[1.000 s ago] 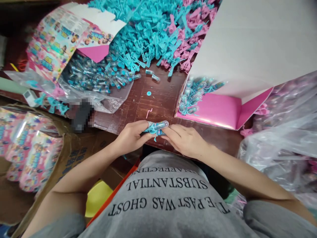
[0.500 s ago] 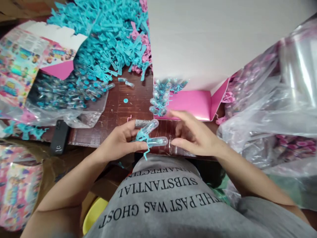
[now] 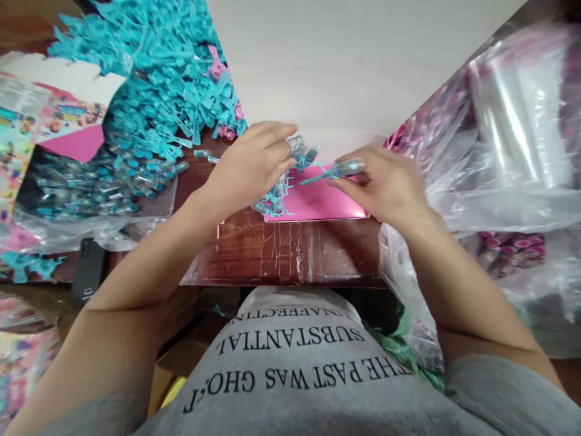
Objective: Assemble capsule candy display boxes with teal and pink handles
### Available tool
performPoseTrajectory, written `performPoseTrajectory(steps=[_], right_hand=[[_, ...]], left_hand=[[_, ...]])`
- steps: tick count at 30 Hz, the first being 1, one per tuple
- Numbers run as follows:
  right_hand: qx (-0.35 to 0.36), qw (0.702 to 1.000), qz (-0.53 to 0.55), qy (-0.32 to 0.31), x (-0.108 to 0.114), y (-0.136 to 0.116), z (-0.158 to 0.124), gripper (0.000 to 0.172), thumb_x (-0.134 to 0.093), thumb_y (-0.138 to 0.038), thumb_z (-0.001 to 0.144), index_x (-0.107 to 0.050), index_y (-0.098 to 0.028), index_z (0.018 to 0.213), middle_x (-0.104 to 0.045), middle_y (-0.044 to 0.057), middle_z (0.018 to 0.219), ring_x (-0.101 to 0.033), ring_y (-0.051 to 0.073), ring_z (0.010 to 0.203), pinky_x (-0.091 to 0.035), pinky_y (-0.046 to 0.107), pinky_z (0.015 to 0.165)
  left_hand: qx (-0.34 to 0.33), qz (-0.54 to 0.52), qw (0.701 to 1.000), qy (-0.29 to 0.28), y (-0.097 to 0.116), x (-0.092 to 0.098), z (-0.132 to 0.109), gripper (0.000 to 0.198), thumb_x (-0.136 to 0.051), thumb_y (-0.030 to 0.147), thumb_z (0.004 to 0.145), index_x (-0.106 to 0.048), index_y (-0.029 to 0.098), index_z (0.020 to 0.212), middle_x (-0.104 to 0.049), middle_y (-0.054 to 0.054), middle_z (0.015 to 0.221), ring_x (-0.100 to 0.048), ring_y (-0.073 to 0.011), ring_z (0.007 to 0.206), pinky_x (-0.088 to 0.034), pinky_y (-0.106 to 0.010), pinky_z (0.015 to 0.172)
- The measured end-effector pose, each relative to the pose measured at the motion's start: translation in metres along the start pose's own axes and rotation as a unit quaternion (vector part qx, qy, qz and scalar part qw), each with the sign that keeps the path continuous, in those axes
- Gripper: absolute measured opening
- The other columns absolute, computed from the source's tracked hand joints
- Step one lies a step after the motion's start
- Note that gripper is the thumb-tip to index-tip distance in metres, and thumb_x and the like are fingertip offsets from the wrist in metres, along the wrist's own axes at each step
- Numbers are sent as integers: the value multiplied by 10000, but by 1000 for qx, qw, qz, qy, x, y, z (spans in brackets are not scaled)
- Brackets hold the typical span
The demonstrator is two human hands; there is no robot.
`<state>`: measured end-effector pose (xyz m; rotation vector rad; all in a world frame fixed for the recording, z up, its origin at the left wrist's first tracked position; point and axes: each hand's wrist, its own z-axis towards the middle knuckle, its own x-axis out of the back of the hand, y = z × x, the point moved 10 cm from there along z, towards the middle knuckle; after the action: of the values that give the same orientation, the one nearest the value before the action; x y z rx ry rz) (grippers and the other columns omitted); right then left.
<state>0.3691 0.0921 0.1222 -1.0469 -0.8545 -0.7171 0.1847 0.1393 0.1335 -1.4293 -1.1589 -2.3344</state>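
Note:
My right hand [image 3: 385,184] pinches a clear capsule toy with a thin blue plastic stem [image 3: 320,177], the stem pointing left over the pink box floor [image 3: 327,200]. Along the left side of that box lies a row of similar blue-and-clear capsule toys [image 3: 272,206], their bent blue ends facing right. My left hand [image 3: 254,163] reaches over this row with its fingers bent and close together, the thumb below them. A grey wrap covers one of its fingers. Whatever is between those fingertips is hidden, and more capsule toys [image 3: 308,156] sit just beyond them.
The box's tall white panel [image 3: 354,66] rises behind. At left are a heap of blue plastic pieces [image 3: 158,72], clear capsules [image 3: 131,181] in a bag and a black phone [image 3: 88,269]. Plastic bags [image 3: 512,145] with pink pieces crowd the right. The brown table's front edge [image 3: 290,283] is near me.
Both hands have moved forward, from the table edge to the box. The left hand held two capsule toys before; now one is in the right hand. The view has shifted slightly to the right.

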Motion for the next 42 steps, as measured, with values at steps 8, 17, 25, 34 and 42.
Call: performPoseTrajectory(steps=[8,17,25,34,42], right_hand=[[35,990,-134,-37,-54,-7,35,415,-517,-539,1062,-741,-194,1117,-759,136,1052,-691,272,836,-448,370,696],[57,977,-197,-57,-54,-26,41,415,-500,-505,1062,-744,-173,1102,-752,148,1016,-662,240,746,-353,339,628],[-18,977,-181,-110,-62,-21,45,397,-520,-478,1043,-730,-163,1163,-744,169,1100,-688,295,846,-390,365,682],[1,959,-248,-134,-61,-31,37,417,-411,-384,1081,-697,-134,1252,-729,177,1226,-683,273,891,-358,325,673],[-28,957,-240,-159,-69,-20,40,422,-509,-451,1077,-693,-138,1291,-729,180,1243,-705,296,910,-422,352,703]], left_hand=[[6,10,999,-32,-28,-31,15,300,-560,378,1042,-757,179,1152,-697,-92,1450,-588,-334,1427,-366,-540,1295],[22,-18,999,18,-39,-33,12,300,-576,359,1032,-763,194,1199,-702,-104,1437,-606,-329,1390,-403,-543,1263],[3,-2,1000,25,-39,-34,10,340,-522,382,1065,-765,188,1201,-705,-112,1435,-609,-324,1386,-408,-530,1265],[-8,118,993,-23,-26,-33,9,426,-382,344,1130,-726,178,1319,-663,-118,1520,-603,-275,1425,-441,-466,1255],[-15,126,992,-6,-27,-33,9,433,-381,361,1131,-734,180,1304,-683,-111,1499,-618,-270,1399,-466,-473,1235]])
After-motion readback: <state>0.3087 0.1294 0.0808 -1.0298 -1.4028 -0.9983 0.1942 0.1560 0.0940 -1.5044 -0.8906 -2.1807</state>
